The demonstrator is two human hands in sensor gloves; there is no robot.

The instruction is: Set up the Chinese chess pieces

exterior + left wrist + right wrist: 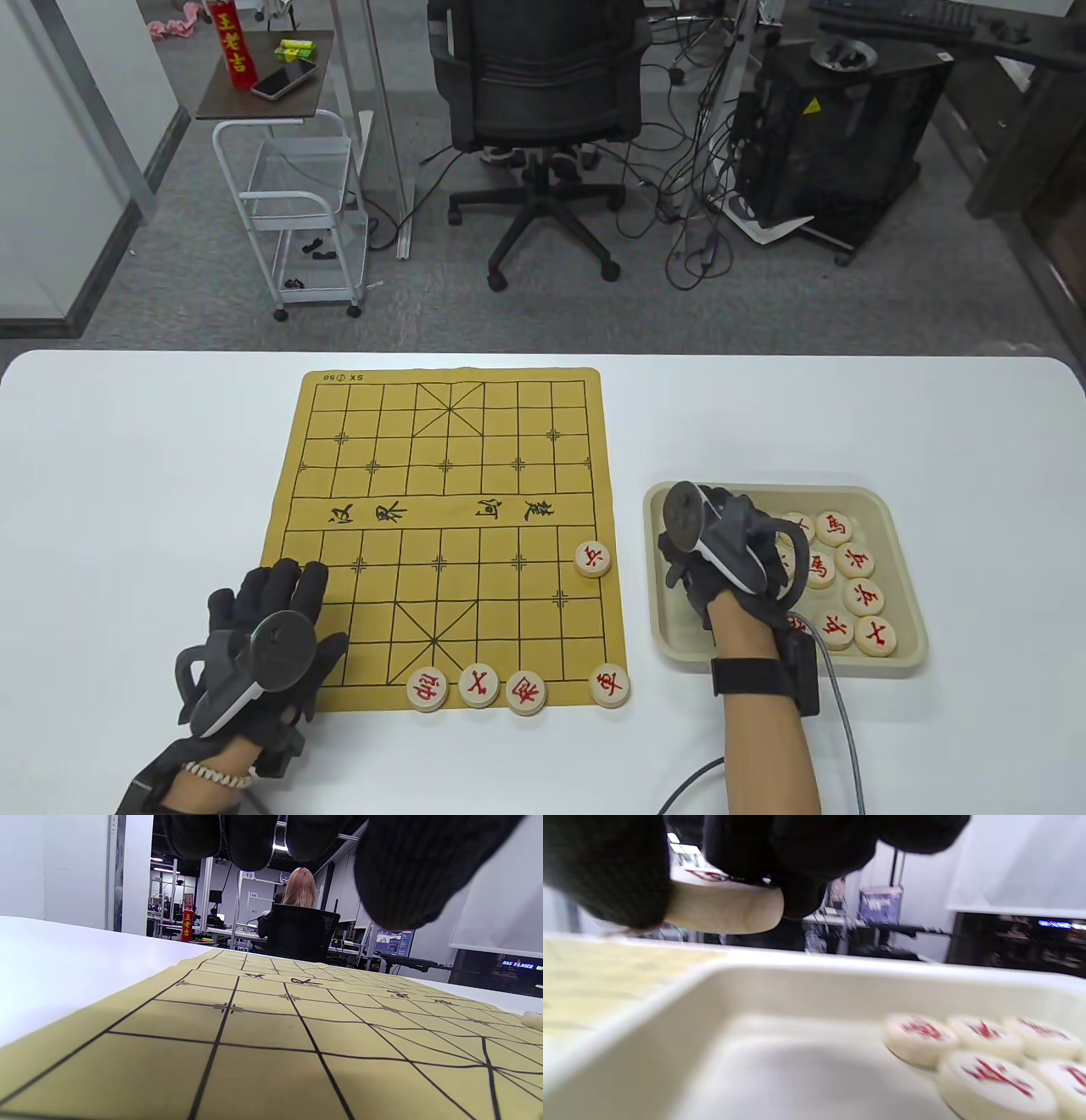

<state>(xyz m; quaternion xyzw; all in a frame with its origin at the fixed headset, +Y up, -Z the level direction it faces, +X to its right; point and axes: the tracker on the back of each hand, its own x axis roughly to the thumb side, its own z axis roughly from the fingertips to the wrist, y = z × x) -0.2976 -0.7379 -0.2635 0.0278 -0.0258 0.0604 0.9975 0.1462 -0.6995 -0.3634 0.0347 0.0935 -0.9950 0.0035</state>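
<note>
A yellow chess board mat (441, 475) lies on the white table, its grid also filling the left wrist view (271, 1035). Three red-lettered pieces (477, 686) stand in its near row, a fourth (610, 684) at the near right corner and a fifth (593, 559) on the right edge. A beige tray (679, 645) right of the mat holds several more pieces (855, 559). My right hand (721, 552) hovers over the tray's left part. In the right wrist view its fingers (814, 853) pinch a pale wooden piece (725, 910) above the tray floor (806, 1069). My left hand (271, 620) lies flat on the mat's near left corner.
A black office chair (539, 93) stands beyond the table's far edge, with a white wire cart (293, 212) to its left and a black case (836, 127) amid cables to its right. A person sits in a chair (299, 929) far off in the left wrist view.
</note>
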